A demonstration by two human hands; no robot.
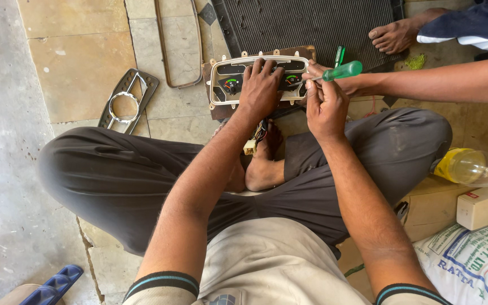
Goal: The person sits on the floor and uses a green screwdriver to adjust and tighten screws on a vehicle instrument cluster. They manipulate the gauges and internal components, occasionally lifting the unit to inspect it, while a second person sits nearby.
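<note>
Tiled floor (80,73): left hand (260,90) spread flat, pressing gauge cluster (224,85); right hand (326,104) pinching at its edge beside co-worker's green screwdriver (343,70). Bezel (126,99) already off; cluster not yet apart.

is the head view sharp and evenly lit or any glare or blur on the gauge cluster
Head view: soft, even daylight with no hard shadows; the gauge cluster is sharp, without glare; left hand and right hand show no motion blur; slight wide-angle stretch at the edges.
</note>
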